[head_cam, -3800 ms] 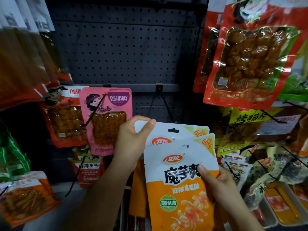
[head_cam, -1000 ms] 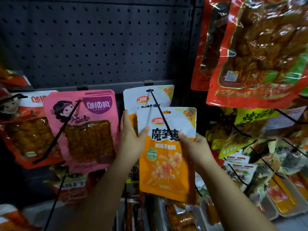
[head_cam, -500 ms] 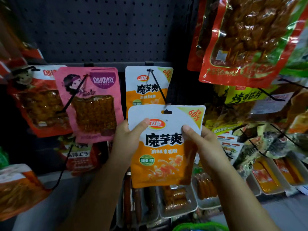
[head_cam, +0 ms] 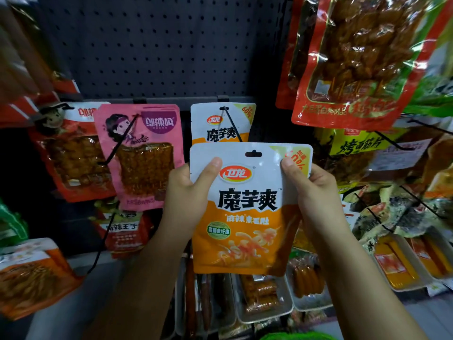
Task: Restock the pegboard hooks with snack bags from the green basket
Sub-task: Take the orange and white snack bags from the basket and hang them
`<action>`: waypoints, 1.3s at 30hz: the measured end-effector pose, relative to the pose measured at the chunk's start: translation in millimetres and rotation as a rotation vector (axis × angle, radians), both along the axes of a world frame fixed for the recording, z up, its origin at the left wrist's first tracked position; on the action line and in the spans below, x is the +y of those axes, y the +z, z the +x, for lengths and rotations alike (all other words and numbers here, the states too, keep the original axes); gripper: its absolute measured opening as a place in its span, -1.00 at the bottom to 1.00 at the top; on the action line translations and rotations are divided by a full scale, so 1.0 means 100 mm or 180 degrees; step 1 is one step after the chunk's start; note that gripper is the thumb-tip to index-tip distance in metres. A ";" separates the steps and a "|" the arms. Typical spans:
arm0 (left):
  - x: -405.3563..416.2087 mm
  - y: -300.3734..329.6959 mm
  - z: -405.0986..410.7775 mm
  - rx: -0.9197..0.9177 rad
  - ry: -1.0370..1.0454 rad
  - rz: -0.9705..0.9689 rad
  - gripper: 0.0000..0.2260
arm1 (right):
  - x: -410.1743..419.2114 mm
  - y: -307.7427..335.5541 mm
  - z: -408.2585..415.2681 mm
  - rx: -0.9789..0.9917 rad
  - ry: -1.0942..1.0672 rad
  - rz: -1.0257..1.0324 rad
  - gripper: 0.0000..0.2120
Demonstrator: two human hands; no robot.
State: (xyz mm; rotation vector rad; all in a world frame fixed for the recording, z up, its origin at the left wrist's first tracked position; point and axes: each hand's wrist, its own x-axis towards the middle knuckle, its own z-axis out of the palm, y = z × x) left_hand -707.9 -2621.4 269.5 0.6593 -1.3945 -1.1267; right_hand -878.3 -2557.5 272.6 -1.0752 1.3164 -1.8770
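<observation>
An orange-and-white snack bag (head_cam: 247, 212) is held upright in front of the pegboard (head_cam: 157, 50). My left hand (head_cam: 188, 195) grips its upper left edge, thumb on the front. My right hand (head_cam: 311, 187) grips its upper right corner. The bag's hang slot sits just below the tip of a black hook (head_cam: 231, 123). On that hook, against the board, hangs one matching bag (head_cam: 220, 123). A sliver of the green basket (head_cam: 296, 336) shows at the bottom edge.
Pink bags (head_cam: 142, 155) and red bags (head_cam: 71, 153) hang on hooks to the left. Large red bags (head_cam: 355, 62) hang close at upper right, yellow and dark packs (head_cam: 362, 148) below them. Trays of sausages (head_cam: 264, 295) sit on the shelf underneath.
One bag now hangs at the back of the hook. The bag in my hands has come nearer and lower, off the hook's tip, and my right hand has shifted to its top corner.
</observation>
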 end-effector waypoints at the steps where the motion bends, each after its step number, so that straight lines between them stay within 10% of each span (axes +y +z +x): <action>1: -0.02 -0.01 -0.01 0.0031 0.0018 0.0095 -0.87 | -0.01 0.02 0.00 -0.0043 0.0007 -0.0008 -0.79; 39: -1.82 0.09 -0.40 -0.1517 0.1429 -0.0085 -0.78 | -1.93 -0.08 -0.38 0.1233 -0.0868 0.1151 -0.76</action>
